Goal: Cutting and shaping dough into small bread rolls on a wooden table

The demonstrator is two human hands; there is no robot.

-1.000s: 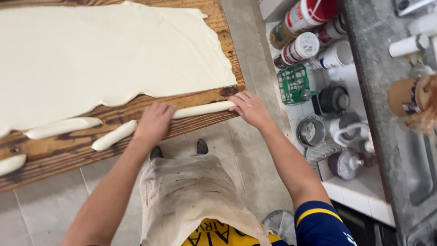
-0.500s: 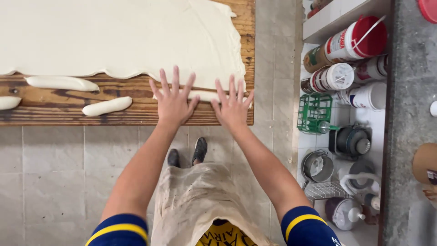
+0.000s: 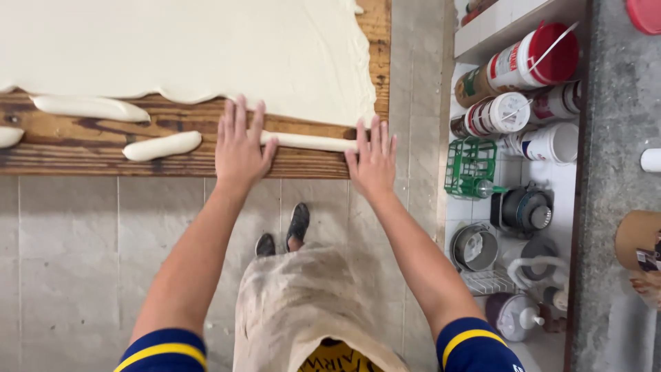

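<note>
- A wooden table (image 3: 89, 155) stands over a pale tiled floor (image 3: 62, 255), seen from above; a broad dough sheet (image 3: 179, 48) covers most of it.
- The left hand (image 3: 239, 148) and right hand (image 3: 373, 162) lie flat with fingers spread, pressing a thin dough rope (image 3: 310, 142) between them, likely to roll it evenly.
- Left of the left hand lie two short dough pieces (image 3: 162, 146), set apart.
- Right of the right hand, a white shelf (image 3: 506, 21) holds cylindrical jars with red and white lids (image 3: 544, 58) and a green basket (image 3: 470, 165).

The dough sheet (image 3: 179, 48) runs past the top and left edges; both hands cover the dough rope's (image 3: 310, 142) ends.
</note>
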